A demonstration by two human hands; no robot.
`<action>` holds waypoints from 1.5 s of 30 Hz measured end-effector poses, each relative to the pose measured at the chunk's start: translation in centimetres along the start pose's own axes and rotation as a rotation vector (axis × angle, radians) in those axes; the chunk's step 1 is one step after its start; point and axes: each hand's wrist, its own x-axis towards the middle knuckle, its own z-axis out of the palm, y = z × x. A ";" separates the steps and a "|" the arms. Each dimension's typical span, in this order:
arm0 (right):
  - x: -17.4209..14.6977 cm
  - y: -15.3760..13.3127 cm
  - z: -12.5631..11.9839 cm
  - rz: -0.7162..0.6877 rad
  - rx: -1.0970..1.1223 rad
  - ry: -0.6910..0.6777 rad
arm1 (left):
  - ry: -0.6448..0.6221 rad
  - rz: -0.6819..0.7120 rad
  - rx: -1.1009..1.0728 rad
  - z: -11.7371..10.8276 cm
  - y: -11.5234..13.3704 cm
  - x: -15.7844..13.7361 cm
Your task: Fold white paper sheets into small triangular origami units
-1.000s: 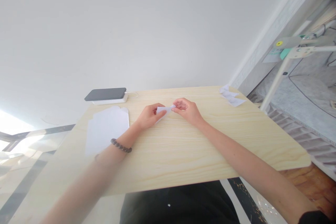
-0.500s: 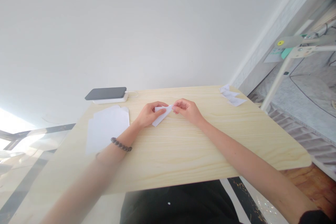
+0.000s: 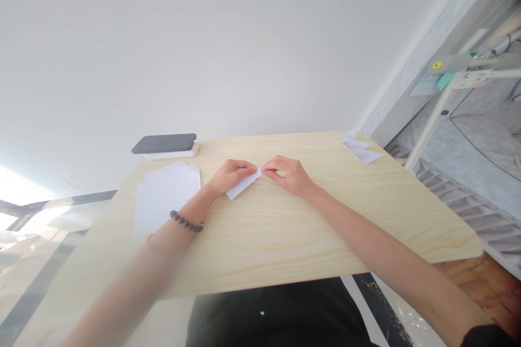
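A narrow folded piece of white paper (image 3: pixel 243 185) slants between my hands over the middle of the table. My left hand (image 3: pixel 231 175) grips its upper edge, thumb on the near face and fingers behind. At its upper right tip, my right hand (image 3: pixel 288 174) pinches the paper between thumb and fingertips. The paper's lower left end sticks out free below my left thumb. My fingers hide part of the folds. Left of my left hand lies a stack of white paper sheets (image 3: pixel 166 192), partly under my forearm.
On the wooden table (image 3: pixel 260 244), a dark phone (image 3: pixel 165 143) rests on a white block at the back left, with a white cable (image 3: pixel 207 145). Several folded white paper pieces (image 3: pixel 360 149) lie at the back right. A white wall (image 3: pixel 252 49) rises behind; a metal frame (image 3: pixel 435 119) stands at right.
The folded paper has shifted slightly left and lies at a flatter slant. My right hand has moved a little left and down, its fingers closer to my left hand.
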 end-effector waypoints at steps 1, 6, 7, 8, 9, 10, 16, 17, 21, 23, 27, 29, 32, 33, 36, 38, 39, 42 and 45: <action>0.0 0.0 0.0 -0.023 -0.018 -0.021 | -0.012 -0.012 -0.020 -0.1 0.0 0.0; 0.1 -0.3 -0.4 -0.057 -0.099 -0.137 | -0.049 -0.020 -0.083 -0.2 0.1 -0.1; 0.1 -0.3 -0.5 -0.062 -0.111 -0.157 | -0.047 -0.019 -0.082 -0.2 0.1 -0.1; 0.1 -0.4 -0.6 -0.068 -0.122 -0.173 | -0.045 -0.020 -0.081 -0.2 0.1 -0.1; 0.1 -0.4 -0.6 -0.072 -0.131 -0.187 | -0.044 -0.022 -0.081 -0.2 0.1 0.0; 0.1 -0.4 -0.6 -0.075 -0.140 -0.195 | -0.043 -0.025 -0.084 -0.1 0.1 0.0; 0.0 -0.3 -0.5 -0.082 -0.138 -0.203 | -0.045 -0.011 -0.108 0.0 -0.2 0.3; 0.0 -0.3 -0.4 -0.079 -0.129 -0.193 | -0.039 0.004 -0.102 0.0 -0.2 0.3; -0.1 -0.6 -0.2 -0.008 -0.049 -0.111 | -0.004 0.053 -0.046 0.0 0.0 0.2; -0.1 -0.7 -0.2 0.058 -0.015 -0.082 | 0.005 0.044 -0.014 0.0 0.0 0.1; -0.1 -0.4 -0.2 0.171 -0.019 -0.079 | 0.031 0.061 0.049 0.2 0.1 -0.1; -0.2 -0.1 -0.1 0.208 -0.020 -0.110 | 0.040 0.087 0.079 0.2 0.1 -0.2; -0.3 0.0 0.1 0.260 -0.008 -0.165 | 0.042 0.108 0.102 0.3 0.2 -0.2; -0.3 0.0 0.2 0.272 -0.002 -0.174 | 0.042 0.110 0.105 0.3 0.2 -0.2; -0.3 -0.1 0.3 0.281 0.012 -0.174 | 0.040 0.109 0.112 0.3 0.1 -0.2; -0.3 -0.1 0.2 0.279 0.018 -0.176 | 0.036 0.114 0.112 0.3 0.1 -0.2; -0.3 -0.1 0.2 0.278 0.023 -0.183 | 0.035 0.119 0.110 0.3 0.1 -0.2; -0.4 -0.1 0.0 0.274 0.041 -0.221 | 0.039 0.132 0.099 0.3 0.1 -0.2; -0.4 -0.1 0.0 0.271 0.043 -0.249 | 0.041 0.145 0.104 0.4 0.2 -0.2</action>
